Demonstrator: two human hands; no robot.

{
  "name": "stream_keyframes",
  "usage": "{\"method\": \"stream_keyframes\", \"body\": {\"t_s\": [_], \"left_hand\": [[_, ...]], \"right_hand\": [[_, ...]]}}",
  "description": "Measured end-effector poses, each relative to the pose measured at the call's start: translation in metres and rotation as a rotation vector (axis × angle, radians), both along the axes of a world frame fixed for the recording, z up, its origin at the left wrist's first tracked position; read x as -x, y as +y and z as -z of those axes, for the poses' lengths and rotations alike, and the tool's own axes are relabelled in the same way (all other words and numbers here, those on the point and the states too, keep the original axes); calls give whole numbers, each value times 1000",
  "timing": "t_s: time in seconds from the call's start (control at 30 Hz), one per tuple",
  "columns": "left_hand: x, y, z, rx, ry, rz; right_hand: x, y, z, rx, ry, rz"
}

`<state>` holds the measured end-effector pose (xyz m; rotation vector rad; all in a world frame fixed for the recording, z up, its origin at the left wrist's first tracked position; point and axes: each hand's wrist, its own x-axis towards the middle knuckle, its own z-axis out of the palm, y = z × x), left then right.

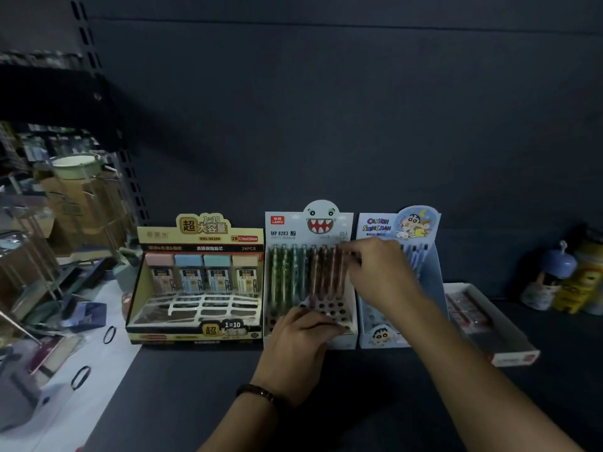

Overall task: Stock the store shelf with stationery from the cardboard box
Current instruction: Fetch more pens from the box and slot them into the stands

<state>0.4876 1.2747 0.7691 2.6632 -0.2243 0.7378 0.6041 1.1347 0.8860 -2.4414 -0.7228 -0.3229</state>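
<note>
Shelf (202,386): three display boxes are stood side by side on it, against the dark back panel.
Lead refill box (195,288): placed at the left; only its far row is filled, by four pastel cases.
Pen display box (308,223): set in the middle, a toothy face printed on its header; green pens (284,272) are stood at the left and brown pens (323,272) at the right of its holed tray.
Crayon Shinchan box (378,223): set just beside it on the right; blue pens (414,252) are glimpsed inside.
Left hand (306,334): laid on the near edge of the pen display box, fingers pressed together and curled over the front; a bracelet (257,393) is worn at the wrist.
Right hand (375,272): reached in from the right, fingers curled onto the brown pens' tops; a pinch cannot be told through the blur.
</note>
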Motion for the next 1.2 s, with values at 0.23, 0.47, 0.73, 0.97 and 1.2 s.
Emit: {"method": "stream_keyframes", "body": {"t_s": [0.23, 0.47, 0.73, 0.97, 1.2], "left_hand": [[6, -1, 0, 67, 46, 54], [25, -49, -23, -50, -15, 212], [71, -274, -19, -154, 153, 544], [136, -526, 44, -418, 349, 807], [214, -744, 131, -637, 664, 1067]], "right_hand": [[48, -53, 3, -12, -1, 85], [114, -161, 41, -47, 126, 235], [203, -343, 103, -2, 275, 458], [344, -573, 181, 106, 433, 774], [505, -760, 285, -41, 777, 1085]]}}
